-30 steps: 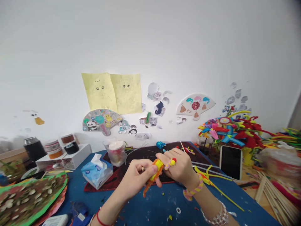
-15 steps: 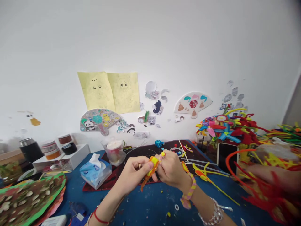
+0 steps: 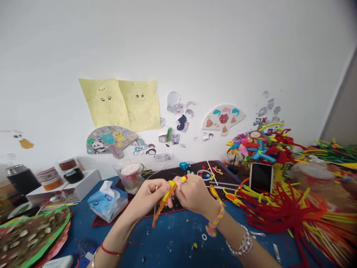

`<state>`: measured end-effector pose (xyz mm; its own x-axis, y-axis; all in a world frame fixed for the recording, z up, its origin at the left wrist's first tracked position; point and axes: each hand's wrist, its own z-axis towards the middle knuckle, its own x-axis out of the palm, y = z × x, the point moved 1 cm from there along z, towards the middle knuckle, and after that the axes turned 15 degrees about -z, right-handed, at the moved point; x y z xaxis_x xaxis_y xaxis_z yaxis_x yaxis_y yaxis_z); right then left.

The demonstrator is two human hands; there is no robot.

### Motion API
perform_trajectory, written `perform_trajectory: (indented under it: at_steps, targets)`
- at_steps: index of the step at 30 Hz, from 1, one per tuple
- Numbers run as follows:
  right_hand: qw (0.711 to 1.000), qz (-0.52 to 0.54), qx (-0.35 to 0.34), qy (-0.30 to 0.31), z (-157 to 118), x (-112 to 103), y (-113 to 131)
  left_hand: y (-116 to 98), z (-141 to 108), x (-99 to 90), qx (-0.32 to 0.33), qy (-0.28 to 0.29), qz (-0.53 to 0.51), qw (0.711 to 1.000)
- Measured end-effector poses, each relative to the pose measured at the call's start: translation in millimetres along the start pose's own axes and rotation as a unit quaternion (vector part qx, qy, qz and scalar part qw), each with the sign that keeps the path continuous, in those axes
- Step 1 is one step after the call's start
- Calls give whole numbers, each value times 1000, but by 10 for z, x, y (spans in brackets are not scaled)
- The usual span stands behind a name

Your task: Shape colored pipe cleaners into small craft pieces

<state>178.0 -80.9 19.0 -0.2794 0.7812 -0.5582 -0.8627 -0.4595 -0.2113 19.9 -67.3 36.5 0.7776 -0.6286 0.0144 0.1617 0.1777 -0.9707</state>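
Note:
My left hand pinches a fuzzy orange-and-yellow pipe cleaner piece between thumb and fingers, its orange tail hanging down. My right hand is closed against the other side of this piece, its fingertips mostly hidden. A pink-and-yellow pipe cleaner ring circles a right finger. Round the right wrist are a twisted pink-and-yellow pipe cleaner bracelet and a beaded bracelet. A red cord circles the left wrist. Both hands hover above the dark mat's front edge.
Red pipe cleaners spread over the right side, near a phone and a pipe cleaner bouquet. A tissue pack, paint jars and a leaf-shaped craft stand or lie left. A white wall rises behind.
The view has swung slightly right, so things sit further left. Another person's arm has left the right side, where the red pipe cleaners now lie spread. My hands still grip the orange-and-yellow piece.

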Motion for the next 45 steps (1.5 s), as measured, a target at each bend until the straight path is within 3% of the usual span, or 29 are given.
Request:
perform_trajectory:
  at_steps: [2,6,8,12,14,15,18,20,22,26,29,35,42,45]
  targets:
    - [990,124,47,41,-15,38,38,-5,-14,4,29,4,19,999]
    - [909,382,85,144,-13,96,64,-40,-28,-4,35,15,58,998]
    - [895,410,108,141,0,108,24,-54,-15,-8,18,29,76,996]
    - [908,369,182,75,7,110,-49,-48,6,3,-9,61,114,992]
    - [889,404,205,62,-8,131,-21,-48,-9,17,8,57,130,990]
    - [865,449,213,72,-18,154,10,-54,-23,26,20,54,138,989]
    - [752,604,225,136,-42,256,127,-89,-73,47,45,51,162,984]
    - [714,643,232,149,-44,313,167,-119,-92,50,41,50,177,982]
    - [737,619,248,112,-42,336,153,-139,-93,48,24,45,182,982]
    - [866,432,251,38,-70,276,77,-130,-81,51,-8,62,173,983]
    - [917,318,239,29,-98,202,74,-102,-88,55,5,76,169,983]
    - [934,267,238,18,-52,124,98,-12,-60,9,63,83,111,988]
    - [956,137,257,-46,-46,5,-149,144,14,51,13,101,24,994]
    - [968,96,223,-59,-67,-69,-232,153,36,67,27,75,18,997]
